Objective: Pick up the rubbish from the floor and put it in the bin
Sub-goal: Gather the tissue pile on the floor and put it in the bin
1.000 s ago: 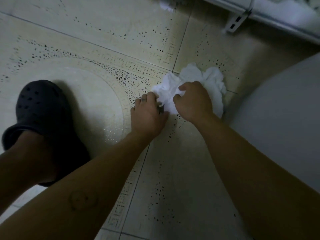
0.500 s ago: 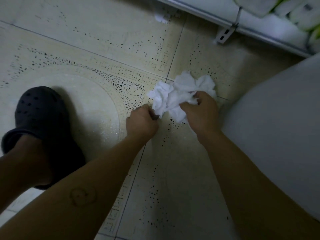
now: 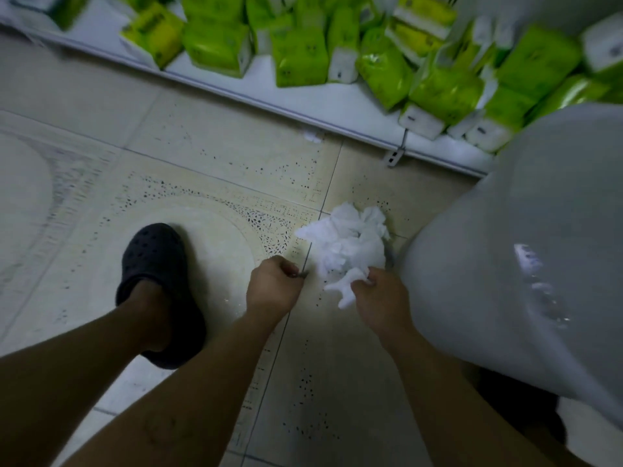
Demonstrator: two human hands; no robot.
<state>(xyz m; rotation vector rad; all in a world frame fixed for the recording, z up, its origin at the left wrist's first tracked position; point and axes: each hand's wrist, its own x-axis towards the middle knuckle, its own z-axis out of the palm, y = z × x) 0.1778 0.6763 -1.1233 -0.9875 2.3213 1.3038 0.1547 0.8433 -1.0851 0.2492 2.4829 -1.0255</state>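
Floor: pale patterned tile, bounded along its far edge by a low white shelf stacked with green packs.

Bag: large, pale, glossy plastic, bulging over the floor's right side. Judged to be the bin liner. Its mouth is not in view.

Clog: dark, on the person's foot, left of centre on the floor.

Rubbish: one crumpled white tissue wad, toward the floor's right side, just beside the bag wall. Looks lifted off the tile, though I cannot tell for certain.

Right hand: fingers pinch the wad's lower tail only. Most of the wad stands loose above the grip.

Left hand: fingers curled into a fist, apart from the wad. Cannot tell whether anything small is inside.

Step in hand (judgement): carry the wad to the bin.
- The grip is thin and tissue tears, so gather more of the bulk into the palm first.
- Cup the left hand under the loose top so no scrap drops.
- Find the bag mouth before moving. Go over the rim rather than brushing the wall, which could snag the flaps.
- Release well inside, then check the tile for scraps.
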